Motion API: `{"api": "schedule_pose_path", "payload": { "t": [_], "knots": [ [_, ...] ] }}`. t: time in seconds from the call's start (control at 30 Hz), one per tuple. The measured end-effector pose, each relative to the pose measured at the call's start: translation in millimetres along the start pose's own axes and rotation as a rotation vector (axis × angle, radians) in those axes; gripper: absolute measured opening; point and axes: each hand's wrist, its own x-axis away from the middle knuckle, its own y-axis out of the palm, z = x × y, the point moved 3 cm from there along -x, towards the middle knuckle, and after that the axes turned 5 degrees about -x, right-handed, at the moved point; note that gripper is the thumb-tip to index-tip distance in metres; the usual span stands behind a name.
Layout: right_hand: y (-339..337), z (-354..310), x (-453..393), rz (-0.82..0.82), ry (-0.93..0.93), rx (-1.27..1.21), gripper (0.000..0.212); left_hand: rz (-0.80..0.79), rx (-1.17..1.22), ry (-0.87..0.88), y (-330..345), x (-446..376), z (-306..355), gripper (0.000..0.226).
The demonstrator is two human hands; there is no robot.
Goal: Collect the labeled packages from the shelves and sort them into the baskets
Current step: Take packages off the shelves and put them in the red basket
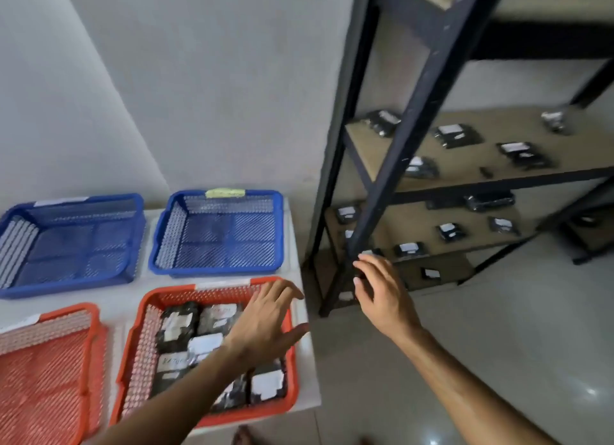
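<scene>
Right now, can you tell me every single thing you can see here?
Blue baskets: two, blue, side by side at the back of the table, both look empty.
Red baskets: two, red, front row; the right one holds packages, the left one looks empty.
Packages in basket: several, black with white labels, in the right red basket.
Packages on shelves: many, black with white labels, spread over the shelf boards.
Shelf rack: one, dark frame with brown boards, right of the table.
Table: one, white, under the baskets.
Left hand: open, over the right red basket.
Right hand: open, near the rack's post.
</scene>
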Motion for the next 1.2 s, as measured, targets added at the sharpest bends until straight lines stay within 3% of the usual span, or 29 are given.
{"api": "schedule_pose_path", "payload": {
  "t": [0.4, 0.7, 1.0, 1.2],
  "knots": [
    [-304.8, 169.6, -85.4, 0.391, -0.064, 0.187, 0.039, 0.287, -0.123, 0.349, -77.0, -279.8, 262.2, 0.057],
    [-487.4, 260.2, -181.5, 0.572, -0.129, 0.304, 0.04, 0.607, -0.21, 0.43, -158.1, -444.6, 401.4, 0.04],
    [-581.3, 371.2, -274.5, 0.607, -0.033, 0.369, 0.028, 0.293, -0.439, 0.182, -146.1, -592.7, 437.4, 0.06],
    [-618.1, 442.7, -329.0, 0.486, 0.128, 0.182, 0.027, 0.387, -0.578, 0.132, -135.1, -595.2, 428.8, 0.077]
  ]
}}
